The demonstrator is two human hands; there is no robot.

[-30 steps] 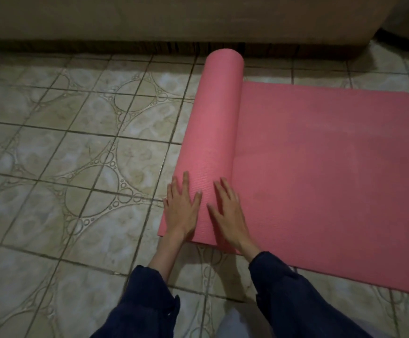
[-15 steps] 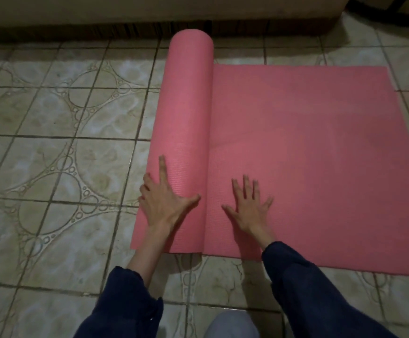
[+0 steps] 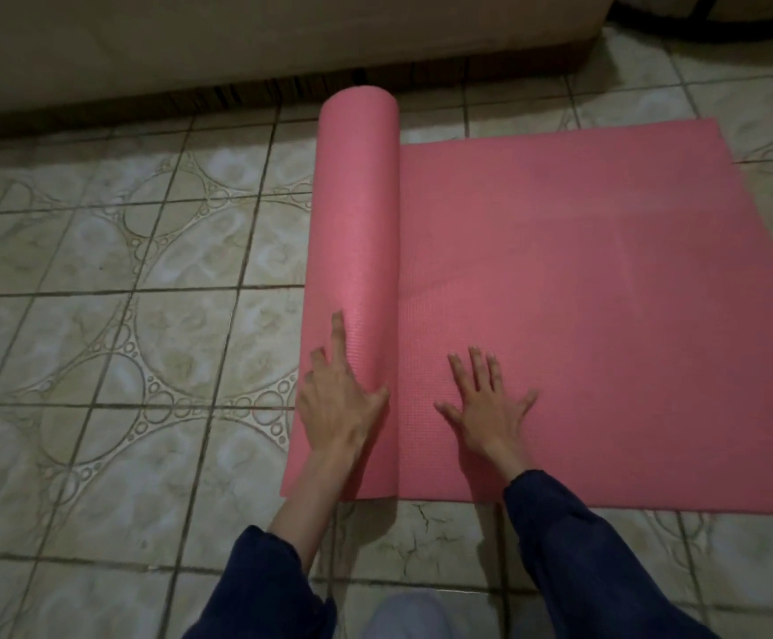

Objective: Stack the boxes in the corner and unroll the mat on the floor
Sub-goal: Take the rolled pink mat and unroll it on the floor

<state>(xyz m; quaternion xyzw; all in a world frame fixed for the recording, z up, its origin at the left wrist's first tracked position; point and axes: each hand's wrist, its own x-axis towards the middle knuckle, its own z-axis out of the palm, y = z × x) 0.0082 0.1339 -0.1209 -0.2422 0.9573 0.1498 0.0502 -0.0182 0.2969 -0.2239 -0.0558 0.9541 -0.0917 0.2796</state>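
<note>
Mid-unroll: our left hand (image 3: 338, 408) lay open, palm against rolled part (image 3: 357, 232) of pink mat (image 3: 583, 288); right hand (image 3: 490, 408) splayed flat, pinning unrolled stretch to tiled floor (image 3: 122, 315). Neither grip closed. No boxes visible. Next move, we judged: push roll leftward.

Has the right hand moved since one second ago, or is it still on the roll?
Yes. The right hand has left the rolled part and now lies flat on the unrolled mat, to the roll's right. The left hand is on the roll.
</note>
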